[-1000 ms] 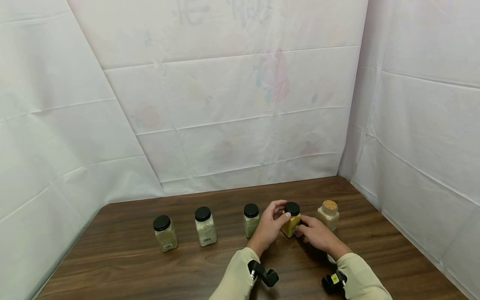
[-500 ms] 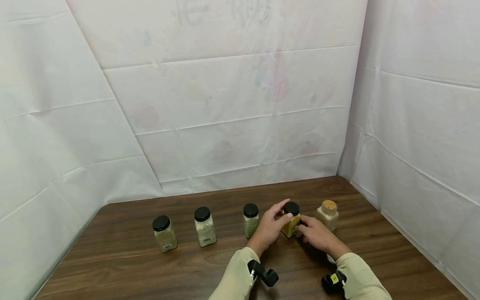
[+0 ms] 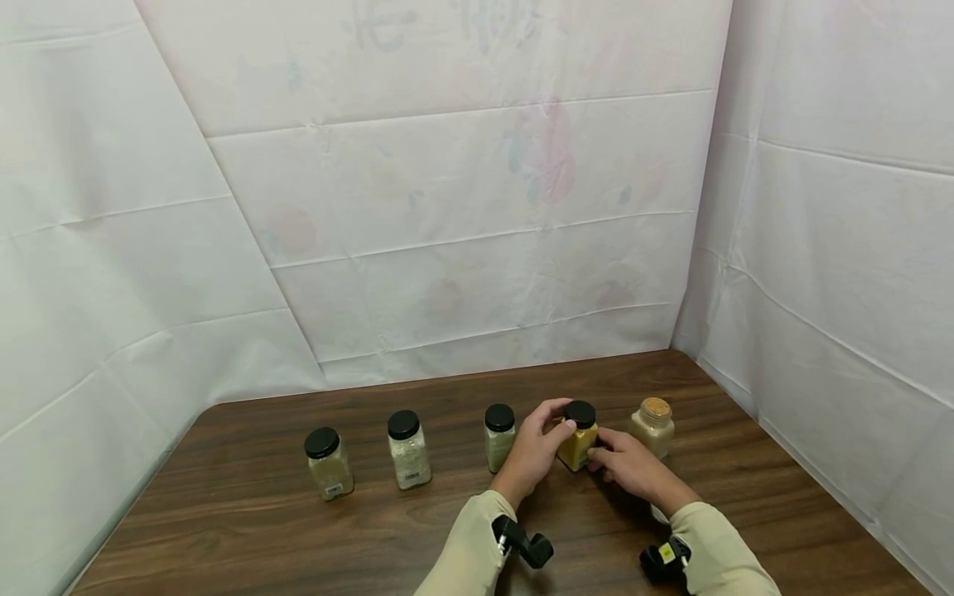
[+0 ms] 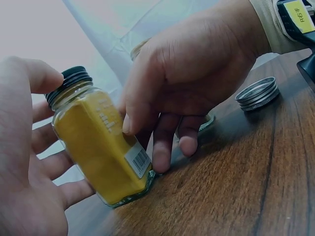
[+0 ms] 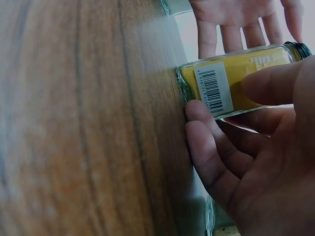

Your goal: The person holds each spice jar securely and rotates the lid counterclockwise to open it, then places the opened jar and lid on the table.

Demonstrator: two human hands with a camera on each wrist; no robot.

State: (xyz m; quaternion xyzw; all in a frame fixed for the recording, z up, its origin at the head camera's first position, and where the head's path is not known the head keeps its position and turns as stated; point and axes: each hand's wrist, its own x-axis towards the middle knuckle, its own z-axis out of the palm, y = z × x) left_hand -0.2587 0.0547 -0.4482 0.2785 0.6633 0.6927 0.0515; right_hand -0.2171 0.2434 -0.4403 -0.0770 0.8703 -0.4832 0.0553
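A square glass spice jar of yellow powder [image 3: 578, 448] with a black lid [image 3: 580, 414] stands on the table between both hands. My left hand [image 3: 532, 447] is at its lid, thumb pressed on the lid's near side and fingers reaching round the far side. Lower down, my right hand [image 3: 633, 468] holds the glass body between thumb and fingers. A barcode label [image 5: 213, 88] faces the right wrist camera, beside the right fingertips. In the left wrist view, a loose metallic lid [image 4: 257, 93] lies on the wood beyond the right hand.
Left of the hands stand a jar with greenish contents [image 3: 499, 447], a pale-filled jar [image 3: 410, 459] and an olive-toned jar [image 3: 330, 473], all black-lidded. A jar with an orange-brown top [image 3: 652, 430] is just right. White sheets [image 3: 477, 207] rise behind the wooden table [image 3: 246, 530].
My left thumb and fingers shift slightly about the lid: spread a little half a second ago, drawn back now. The right hand and the yellow jar hold their place.
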